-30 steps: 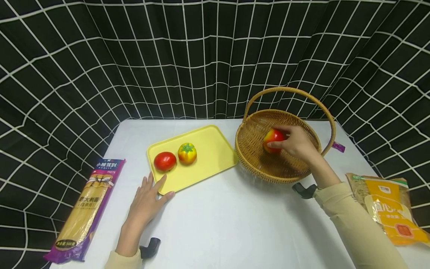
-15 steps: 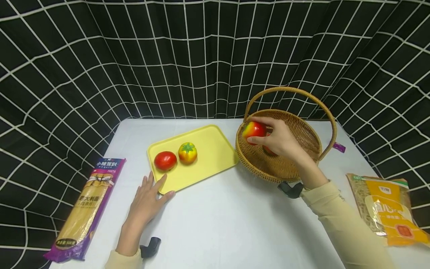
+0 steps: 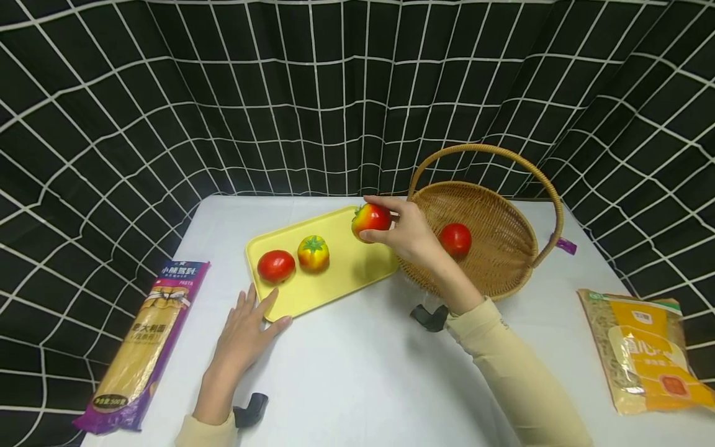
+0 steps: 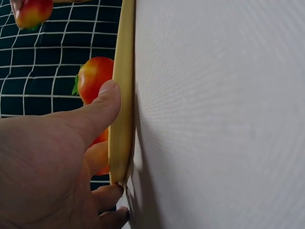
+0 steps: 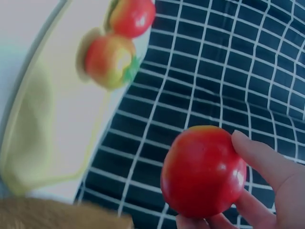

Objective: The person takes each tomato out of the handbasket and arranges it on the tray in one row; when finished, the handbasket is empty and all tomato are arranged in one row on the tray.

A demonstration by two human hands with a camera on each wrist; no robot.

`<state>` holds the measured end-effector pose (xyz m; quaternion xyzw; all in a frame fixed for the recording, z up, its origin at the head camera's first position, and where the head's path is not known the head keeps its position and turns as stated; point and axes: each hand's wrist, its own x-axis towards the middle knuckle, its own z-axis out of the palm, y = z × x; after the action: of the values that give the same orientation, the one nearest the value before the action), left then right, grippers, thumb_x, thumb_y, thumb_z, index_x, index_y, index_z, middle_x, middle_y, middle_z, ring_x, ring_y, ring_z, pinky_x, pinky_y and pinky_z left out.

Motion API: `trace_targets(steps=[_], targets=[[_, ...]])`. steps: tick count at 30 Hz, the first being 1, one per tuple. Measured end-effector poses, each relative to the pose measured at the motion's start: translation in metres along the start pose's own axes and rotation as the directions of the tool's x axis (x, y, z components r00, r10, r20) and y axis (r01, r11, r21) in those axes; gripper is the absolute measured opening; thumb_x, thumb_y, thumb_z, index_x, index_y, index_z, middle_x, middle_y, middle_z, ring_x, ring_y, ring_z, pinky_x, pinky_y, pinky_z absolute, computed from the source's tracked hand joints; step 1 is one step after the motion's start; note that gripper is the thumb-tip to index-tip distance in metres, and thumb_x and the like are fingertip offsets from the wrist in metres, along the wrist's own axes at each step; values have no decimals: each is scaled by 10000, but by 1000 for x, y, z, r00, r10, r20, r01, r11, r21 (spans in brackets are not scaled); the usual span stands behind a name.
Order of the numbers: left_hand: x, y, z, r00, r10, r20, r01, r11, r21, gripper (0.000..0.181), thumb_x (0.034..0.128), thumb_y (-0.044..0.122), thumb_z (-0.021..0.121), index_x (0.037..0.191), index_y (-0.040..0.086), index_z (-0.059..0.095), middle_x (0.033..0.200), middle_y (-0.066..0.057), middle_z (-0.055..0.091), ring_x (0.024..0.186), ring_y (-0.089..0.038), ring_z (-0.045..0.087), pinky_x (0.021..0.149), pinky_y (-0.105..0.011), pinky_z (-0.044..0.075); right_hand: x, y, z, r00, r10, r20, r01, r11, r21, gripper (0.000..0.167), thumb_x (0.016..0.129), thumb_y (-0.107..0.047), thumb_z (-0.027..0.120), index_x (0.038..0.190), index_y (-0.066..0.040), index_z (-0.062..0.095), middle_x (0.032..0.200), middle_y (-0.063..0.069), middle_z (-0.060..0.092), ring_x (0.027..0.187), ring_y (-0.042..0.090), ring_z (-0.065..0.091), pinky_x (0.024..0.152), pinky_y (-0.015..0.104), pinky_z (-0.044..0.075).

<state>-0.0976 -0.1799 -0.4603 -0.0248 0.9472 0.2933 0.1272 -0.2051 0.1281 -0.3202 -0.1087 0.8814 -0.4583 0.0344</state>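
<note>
I see the person's right hand (image 3: 406, 231) clamped on the held tomato (image 3: 372, 222), thumb on one side and fingers on the other. My head view puts it in the air over the far right part of the tray (image 3: 335, 279), its green leaf end turned left. Two more lie on the tray toward its left end: a plain red tomato (image 3: 276, 266) and, just beside it, a leafy tomato (image 3: 314, 253), yellow and red with its green star facing up. I can't tell whether those two touch. A fourth, the basket tomato (image 3: 455, 239), sits inside the one basket (image 3: 503, 230), whose single tall handle arches over it. So I count four: one held, two on the tray, one in the basket.

The left hand (image 3: 241, 332) grasps nothing; its fingers are spread and touch the tray at the near left corner, and my left wrist view shows the thumb against the rim. The two hands are well apart.

I count two food packs on the white table (image 3: 368, 379): a pasta pack (image 3: 146, 341) at the left and an orange pack (image 3: 642, 354) at the right. One purple scrap (image 3: 566, 246) lies just right of the basket. Behind everything hangs black cloth (image 3: 279, 87) with a white grid.
</note>
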Motion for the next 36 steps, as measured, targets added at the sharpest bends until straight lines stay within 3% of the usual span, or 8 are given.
trace_targets(steps=[3,8,16,27,36], targets=[[0,0,0,1000,1,1,-1,1000,-1,798,1029,493,639,1679,159,318,1763,-279,2,1633,-506,-57,1308,-668,-17,6,0,18,1000,-13,-17,13,1000,23,662,888,-121,869,1498,-183,620,1561,103,562,1345,370,610,1123,453,553],[1,-1,0,1000,-10,2,10,1000,-2,800,1027,494,644,1679,163,321,1766,-272,1,1635,-501,-59,1309,-664,-18,16,5,45,999,-10,-52,13,998,57,658,870,-85,876,1476,-139,626,1497,126,610,1287,349,640,1099,435,572],[2,-1,1,1000,-15,6,15,1000,4,806,1024,523,636,1682,183,317,1769,-264,3,1638,-493,-58,1310,-660,-17,26,21,77,989,84,-124,-71,992,103,657,857,-99,889,1458,-139,625,1462,132,636,1353,320,597,1166,451,515],[1,-1,1,1000,-16,-2,16,1000,-2,801,1024,499,646,1679,173,322,1767,-267,3,1637,-497,-58,1309,-662,-17,35,44,99,977,116,-181,-94,988,126,650,840,-87,897,1435,-163,646,1482,117,639,1344,325,615,1155,454,518],[1,-2,2,1000,-9,-6,9,1000,-3,803,1026,503,640,1680,166,319,1769,-262,-1,1638,-493,-62,1312,-657,-20,39,58,108,969,134,-207,-106,985,138,656,846,-69,888,1444,-157,633,1554,119,593,1445,311,558,1241,447,429]])
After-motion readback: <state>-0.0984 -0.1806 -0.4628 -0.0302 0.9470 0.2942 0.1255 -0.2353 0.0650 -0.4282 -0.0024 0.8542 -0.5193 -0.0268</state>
